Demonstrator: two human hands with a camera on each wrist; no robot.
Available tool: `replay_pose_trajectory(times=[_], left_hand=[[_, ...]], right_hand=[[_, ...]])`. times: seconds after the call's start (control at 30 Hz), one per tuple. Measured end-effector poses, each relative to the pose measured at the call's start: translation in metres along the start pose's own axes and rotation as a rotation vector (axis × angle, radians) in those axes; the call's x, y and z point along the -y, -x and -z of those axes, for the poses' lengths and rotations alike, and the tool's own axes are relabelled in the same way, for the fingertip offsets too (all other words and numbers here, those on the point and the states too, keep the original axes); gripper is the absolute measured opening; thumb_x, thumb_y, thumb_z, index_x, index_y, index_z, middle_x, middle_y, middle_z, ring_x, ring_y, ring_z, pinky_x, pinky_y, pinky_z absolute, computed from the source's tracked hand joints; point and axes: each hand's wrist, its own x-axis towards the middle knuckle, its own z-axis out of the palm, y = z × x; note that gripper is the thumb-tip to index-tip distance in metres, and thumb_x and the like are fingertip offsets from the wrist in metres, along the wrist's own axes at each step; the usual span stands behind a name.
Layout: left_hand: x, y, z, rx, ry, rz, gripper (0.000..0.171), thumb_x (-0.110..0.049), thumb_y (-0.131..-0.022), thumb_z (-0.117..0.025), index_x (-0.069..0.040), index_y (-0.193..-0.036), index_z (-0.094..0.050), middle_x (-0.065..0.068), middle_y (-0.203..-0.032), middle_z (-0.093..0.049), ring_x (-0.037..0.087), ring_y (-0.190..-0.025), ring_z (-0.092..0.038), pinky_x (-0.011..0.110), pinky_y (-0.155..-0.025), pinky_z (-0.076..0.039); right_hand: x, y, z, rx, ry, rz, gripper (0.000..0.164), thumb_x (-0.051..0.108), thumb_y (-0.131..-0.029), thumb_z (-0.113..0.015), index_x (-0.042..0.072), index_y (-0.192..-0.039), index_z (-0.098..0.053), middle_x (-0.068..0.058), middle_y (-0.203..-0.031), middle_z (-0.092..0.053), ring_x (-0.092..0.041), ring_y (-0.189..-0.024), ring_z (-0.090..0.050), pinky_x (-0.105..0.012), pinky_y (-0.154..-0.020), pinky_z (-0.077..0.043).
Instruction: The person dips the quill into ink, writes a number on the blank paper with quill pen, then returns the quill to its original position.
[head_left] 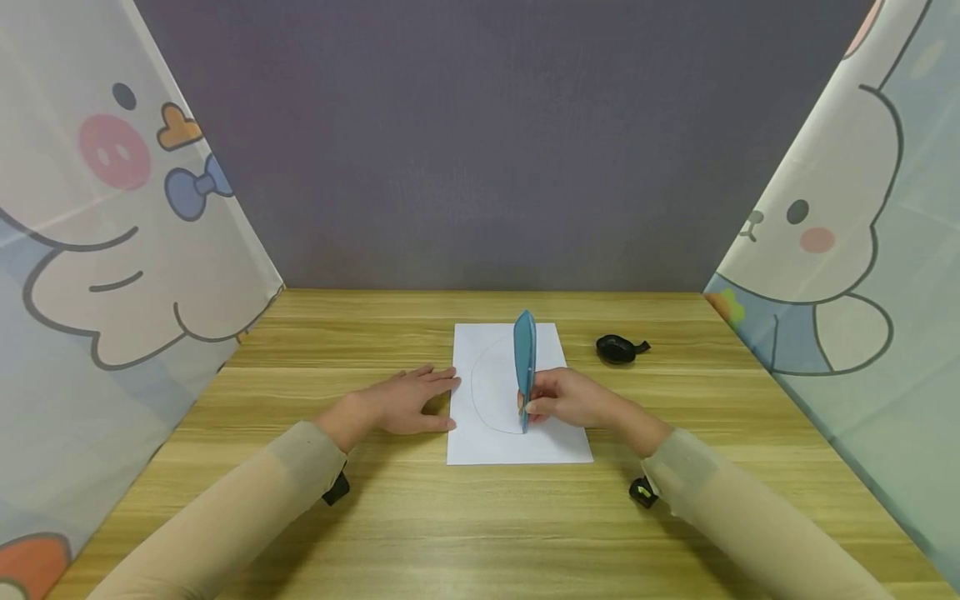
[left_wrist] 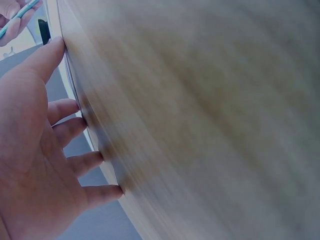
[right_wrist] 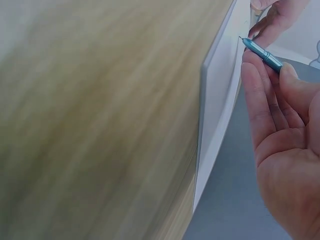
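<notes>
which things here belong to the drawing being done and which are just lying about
In use:
- blue pen with a leaf-shaped top, held upright
- white paper, bearing a thin curved line

Apparently just lying about:
- small black object with a short tail, on the wooden table right of the paper, untouched; can't tell what it is

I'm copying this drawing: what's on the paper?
A thin curved line, the blue pen in the right hand, left fingertips at one edge. Any marks behind the right hand are hidden.

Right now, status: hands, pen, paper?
Right hand pinches blue pen over paper. Left hand spread at paper's left edge. Curved line drawn. Black object sits right, clear of paper.
</notes>
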Motion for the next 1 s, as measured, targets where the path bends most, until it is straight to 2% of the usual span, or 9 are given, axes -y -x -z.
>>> replay_pose_trajectory(times=[0.3, 1.0], left_hand=[[0.000, 0.000, 0.000, 0.003, 0.006, -0.005, 0.085, -0.064, -0.109, -0.057, -0.019, -0.176, -0.030, 0.004, -0.185, -0.021, 0.044, -0.171, -0.016, 0.075, -0.133, -0.020], [0.000, 0.000, 0.000, 0.004, 0.022, -0.002, 0.086, -0.064, -0.108, -0.059, -0.019, -0.175, -0.031, 0.005, -0.185, -0.021, 0.043, -0.171, -0.016, 0.074, -0.133, -0.019]], right_hand=[[-0.004, 0.008, 0.009, -0.013, -0.007, -0.010, 0.011, 0.002, -0.108, -0.067, -0.005, -0.114, -0.073, -0.016, -0.105, -0.080, -0.024, -0.097, -0.080, -0.034, -0.085, -0.069], [-0.017, 0.021, 0.024, -0.029, -0.005, -0.024, 0.015, 0.002, -0.109, -0.064, -0.007, -0.118, -0.071, -0.019, -0.109, -0.078, -0.027, -0.101, -0.080, -0.036, -0.087, -0.069]])
